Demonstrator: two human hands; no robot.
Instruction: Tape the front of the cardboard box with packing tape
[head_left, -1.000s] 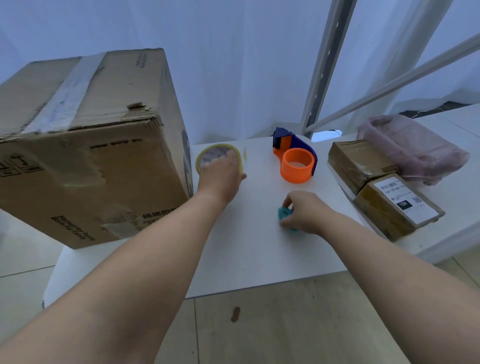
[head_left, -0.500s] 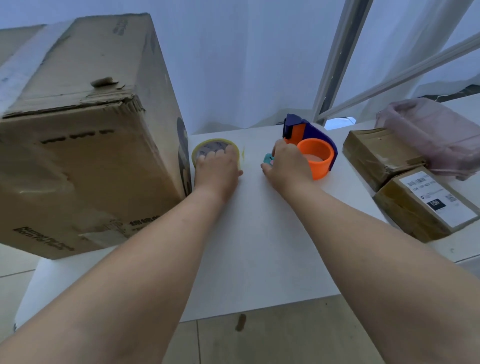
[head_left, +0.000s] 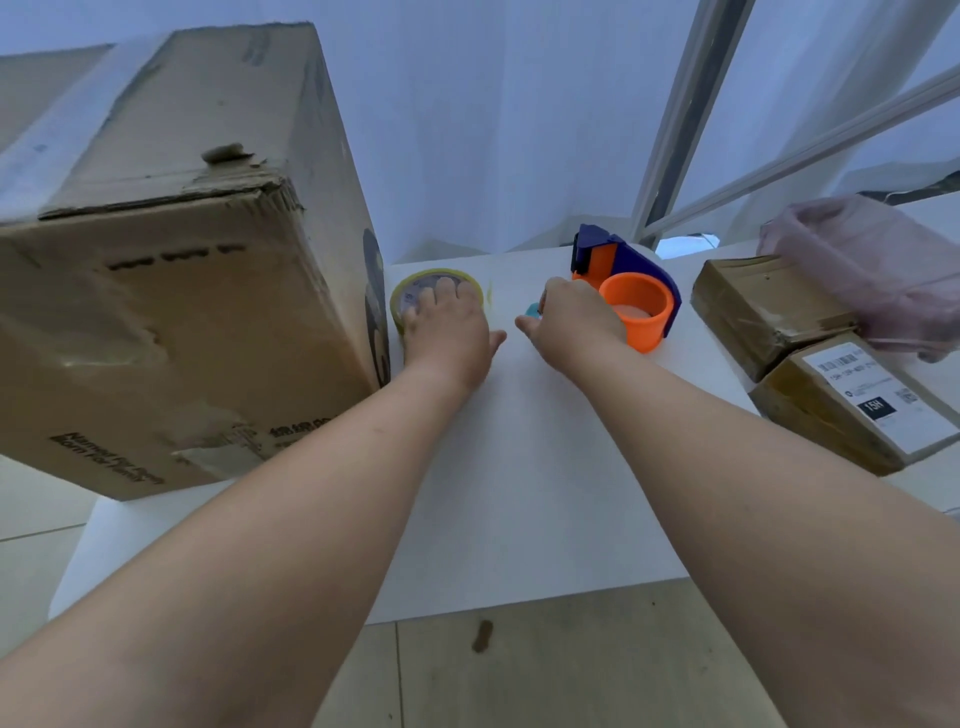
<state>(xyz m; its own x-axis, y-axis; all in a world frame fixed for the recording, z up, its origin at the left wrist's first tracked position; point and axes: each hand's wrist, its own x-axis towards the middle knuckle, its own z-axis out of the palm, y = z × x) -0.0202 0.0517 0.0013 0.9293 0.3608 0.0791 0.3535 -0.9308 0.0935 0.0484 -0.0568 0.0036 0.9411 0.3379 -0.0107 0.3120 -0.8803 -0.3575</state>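
A large worn cardboard box (head_left: 171, 291) stands at the left of the white table (head_left: 519, 493), its front face toward me and old tape along its top. A roll of clear packing tape (head_left: 415, 291) lies flat beside the box. My left hand (head_left: 447, 332) rests on top of the roll, fingers spread over it. My right hand (head_left: 571, 322) is closed around a small teal object (head_left: 532, 310), close to the roll's loose end. Behind that hand sits an orange and blue tape dispenser (head_left: 628, 291).
Two brown wrapped parcels (head_left: 810, 358), one with a white shipping label, lie at the table's right. A pinkish plastic bag (head_left: 872, 260) is behind them. White curtain and a metal frame stand at the back. Tiled floor shows below the table's near edge.
My right hand carried the teal object from the table's middle up toward the tape roll and dispenser. My left hand stayed on the roll. The camera moved in closer.
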